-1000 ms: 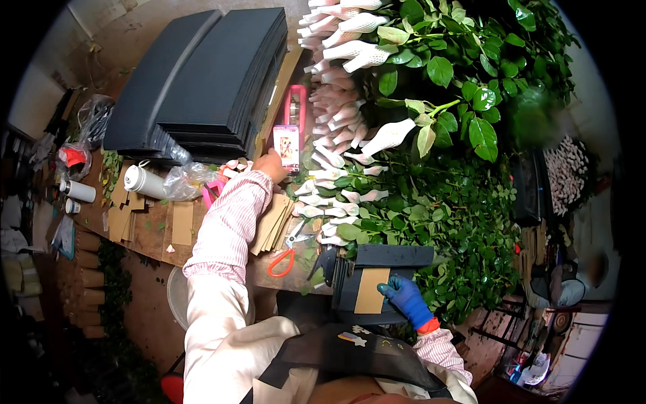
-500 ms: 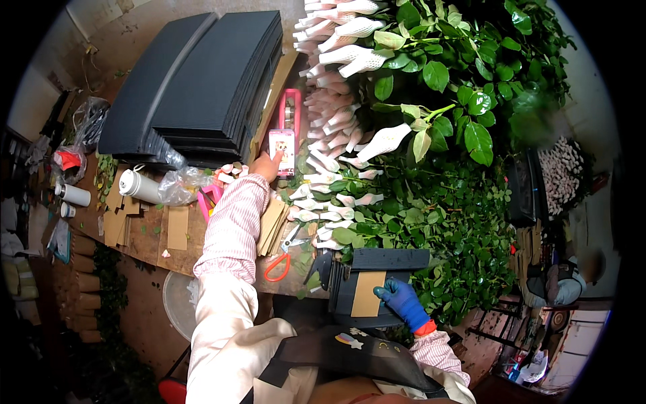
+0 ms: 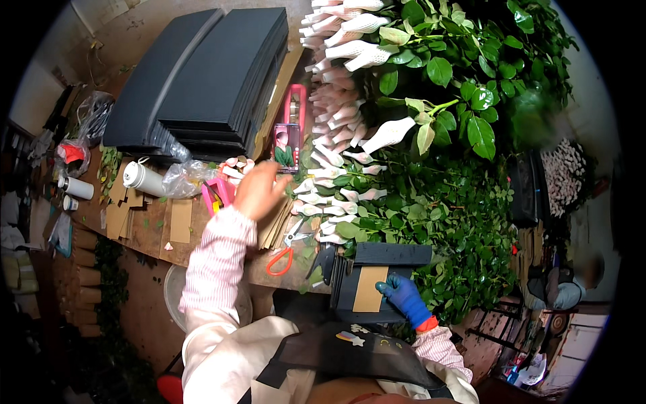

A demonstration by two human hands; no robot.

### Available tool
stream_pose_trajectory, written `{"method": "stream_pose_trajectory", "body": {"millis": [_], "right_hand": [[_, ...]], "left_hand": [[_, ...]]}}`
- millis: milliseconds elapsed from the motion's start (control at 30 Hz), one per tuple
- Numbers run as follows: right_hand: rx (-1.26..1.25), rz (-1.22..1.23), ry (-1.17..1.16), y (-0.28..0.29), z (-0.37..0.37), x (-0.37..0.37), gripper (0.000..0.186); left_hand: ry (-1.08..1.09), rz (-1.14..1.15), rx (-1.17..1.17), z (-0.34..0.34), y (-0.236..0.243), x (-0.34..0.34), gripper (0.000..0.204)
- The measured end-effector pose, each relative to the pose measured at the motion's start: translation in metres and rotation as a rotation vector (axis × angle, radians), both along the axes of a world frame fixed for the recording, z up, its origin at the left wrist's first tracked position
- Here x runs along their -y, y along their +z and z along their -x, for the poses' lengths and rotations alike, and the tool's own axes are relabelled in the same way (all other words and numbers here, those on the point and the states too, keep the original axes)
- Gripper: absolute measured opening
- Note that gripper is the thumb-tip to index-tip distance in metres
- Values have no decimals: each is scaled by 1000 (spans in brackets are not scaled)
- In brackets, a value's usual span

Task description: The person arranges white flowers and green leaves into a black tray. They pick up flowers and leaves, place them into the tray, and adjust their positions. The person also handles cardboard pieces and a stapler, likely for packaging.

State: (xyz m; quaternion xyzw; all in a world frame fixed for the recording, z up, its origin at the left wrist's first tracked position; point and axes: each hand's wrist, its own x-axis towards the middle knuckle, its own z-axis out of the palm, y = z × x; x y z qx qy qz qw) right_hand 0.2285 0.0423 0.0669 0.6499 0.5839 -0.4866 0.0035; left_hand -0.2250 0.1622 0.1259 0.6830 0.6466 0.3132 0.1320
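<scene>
Surface [image 3: 149,230]: wood, roses [image 3: 389,137] upper right
Brown card [image 3: 368,291]: lower centre, probably light, stiffish; grab an edge
Right hand [image 3: 405,298]: fingers bunched at card, can't tell if pinching
Left hand [image 3: 264,192]: fingers loosely spread, near phone [image 3: 285,148]

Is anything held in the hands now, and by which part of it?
The bare left hand holds nothing visible. The blue-gloved right hand meets the flat tan cardboard rectangle at its right edge; whether it grips cannot be told.
</scene>
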Motion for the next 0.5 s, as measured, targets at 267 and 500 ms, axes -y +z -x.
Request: {"method": "stream_pose_trajectory", "body": {"millis": [267,500], "right_hand": [[59,-129,101,16,7,-5,47],[15,61,73,23,12,-12,47]], "left_hand": [[-268,433,416,-84,1,133,30],[-287,301,54,-138,-17,177,24]]}}
